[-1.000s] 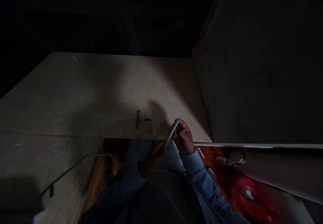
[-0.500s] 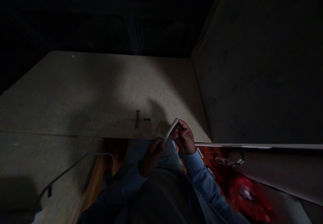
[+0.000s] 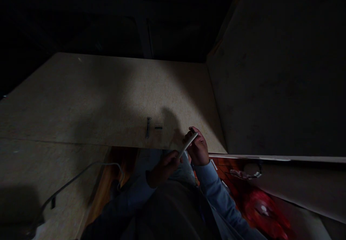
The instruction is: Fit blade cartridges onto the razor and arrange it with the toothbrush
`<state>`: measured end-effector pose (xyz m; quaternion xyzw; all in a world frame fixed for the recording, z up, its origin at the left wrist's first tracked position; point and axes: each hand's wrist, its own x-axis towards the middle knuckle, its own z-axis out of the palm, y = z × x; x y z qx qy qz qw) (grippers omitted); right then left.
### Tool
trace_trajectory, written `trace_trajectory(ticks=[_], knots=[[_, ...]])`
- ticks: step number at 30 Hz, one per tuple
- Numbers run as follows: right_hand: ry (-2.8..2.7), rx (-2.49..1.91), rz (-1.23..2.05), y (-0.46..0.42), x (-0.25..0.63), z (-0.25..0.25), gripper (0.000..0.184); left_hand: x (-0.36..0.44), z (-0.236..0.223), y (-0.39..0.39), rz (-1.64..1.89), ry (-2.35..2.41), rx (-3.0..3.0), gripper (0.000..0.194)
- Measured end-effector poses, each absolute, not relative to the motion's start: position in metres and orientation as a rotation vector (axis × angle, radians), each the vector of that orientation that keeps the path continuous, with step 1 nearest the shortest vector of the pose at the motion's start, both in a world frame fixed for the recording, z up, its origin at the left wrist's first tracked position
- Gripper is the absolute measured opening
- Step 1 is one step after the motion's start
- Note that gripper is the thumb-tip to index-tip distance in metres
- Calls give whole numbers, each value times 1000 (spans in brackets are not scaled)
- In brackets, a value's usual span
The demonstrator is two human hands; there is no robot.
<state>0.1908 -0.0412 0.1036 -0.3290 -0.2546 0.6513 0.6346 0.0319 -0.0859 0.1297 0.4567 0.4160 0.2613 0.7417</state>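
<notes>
My left hand [image 3: 166,166] is closed on the lower end of a slim white, slightly curved strip [image 3: 187,146], whose exact kind I cannot make out. The strip slants up to the right, its upper end in front of my right hand [image 3: 198,148]. Between the fingertips of that closed hand shows a small dark piece [image 3: 192,129], partly hidden. Left of both hands, a slim tool with a short crosswise head, like a razor [image 3: 148,127], lies on the table [image 3: 135,88]. Beside it is a small dark bar [image 3: 158,127].
A grey cable [image 3: 81,173] crosses the side surface at left. A dark panel [image 3: 275,70] rises to the right of the table. On the reddish floor at lower right lies a red plastic bag [image 3: 266,211]. The light is dim.
The white strip's upper end has swung right and slightly down, now across the front of my right hand. The dark piece in my right fingertips shows above it. The razor-like tool stays put.
</notes>
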Motion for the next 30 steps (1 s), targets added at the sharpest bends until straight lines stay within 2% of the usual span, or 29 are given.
trace_trajectory(ticks=[12,20,30], knots=[[-707,-812,1520,-44,188,105,56,34,125,-79,758,1014,673,59],[-1079,-1086,1216,-50,195,122,43,36,139,-68,815,950,462,54],[-1463,-1117,885,-54,197,122,37,33,146,-55,703,926,543,47]])
